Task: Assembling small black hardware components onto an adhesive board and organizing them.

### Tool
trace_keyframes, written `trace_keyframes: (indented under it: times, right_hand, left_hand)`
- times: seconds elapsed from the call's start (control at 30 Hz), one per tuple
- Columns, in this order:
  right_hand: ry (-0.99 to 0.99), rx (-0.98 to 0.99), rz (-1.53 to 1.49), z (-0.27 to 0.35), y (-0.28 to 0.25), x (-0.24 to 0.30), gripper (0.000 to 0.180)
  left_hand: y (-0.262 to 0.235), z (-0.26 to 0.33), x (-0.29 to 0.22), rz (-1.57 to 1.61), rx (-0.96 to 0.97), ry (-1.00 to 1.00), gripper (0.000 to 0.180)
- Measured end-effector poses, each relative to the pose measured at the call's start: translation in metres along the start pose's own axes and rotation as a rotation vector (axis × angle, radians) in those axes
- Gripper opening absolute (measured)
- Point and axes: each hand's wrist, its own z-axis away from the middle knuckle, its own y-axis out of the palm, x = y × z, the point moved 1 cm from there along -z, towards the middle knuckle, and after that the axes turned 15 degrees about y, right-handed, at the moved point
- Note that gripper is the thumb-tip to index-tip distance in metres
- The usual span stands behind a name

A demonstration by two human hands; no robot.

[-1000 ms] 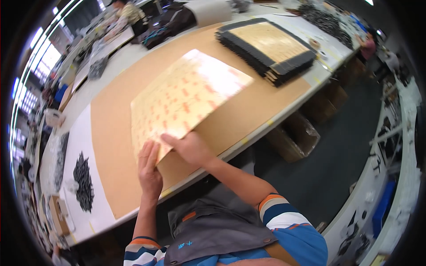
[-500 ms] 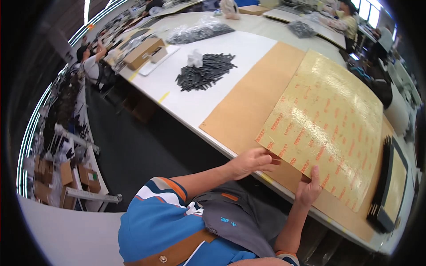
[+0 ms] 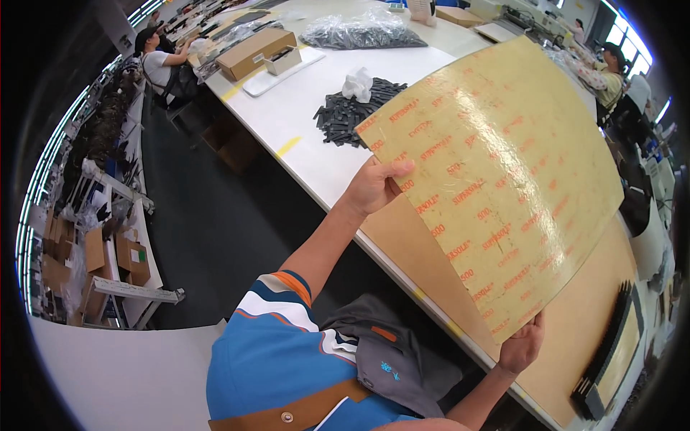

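A large, glossy yellowish sheet (image 3: 503,179) with rows of red print is held raised and tilted over the table. My left hand (image 3: 375,187) grips its left edge, thumb on top and fingers hidden underneath. At the sheet's near corner, my right hand (image 3: 522,343) is closed on the edge, its fingers partly behind it. Beneath the sheet lies a flat tan board (image 3: 410,248) on the white table (image 3: 316,154). Just beyond my left hand is a pile of short dark grey strips (image 3: 341,118) with a crumpled white piece (image 3: 357,85) on it.
A black-edged stack (image 3: 611,352) stands at the right of the board. Farther back are a clear bag of dark pieces (image 3: 363,32), a cardboard box (image 3: 255,54) and a white tray (image 3: 284,72). Seated people work at the far left (image 3: 165,65) and far right (image 3: 611,72).
My left hand has moved up and taken hold of the sheet's left edge. The sheet has been lifted and turned, its left corner now in front of the strip pile. My right hand has shifted along the edge.
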Motion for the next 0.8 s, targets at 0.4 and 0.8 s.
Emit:
trace_keyframes:
  times: [0.4,0.8]
  right_hand:
    - [0.174,0.013,0.224,-0.124,0.077,-0.057,0.040]
    - [0.265,-0.286,0.872,-0.174,0.044,-0.126,0.014]
  left_hand:
    - [0.015,0.035,0.054,0.054,-0.091,-0.067,0.040]
    - [-0.171,-0.234,-0.090,-0.267,-0.118,0.407,0.038]
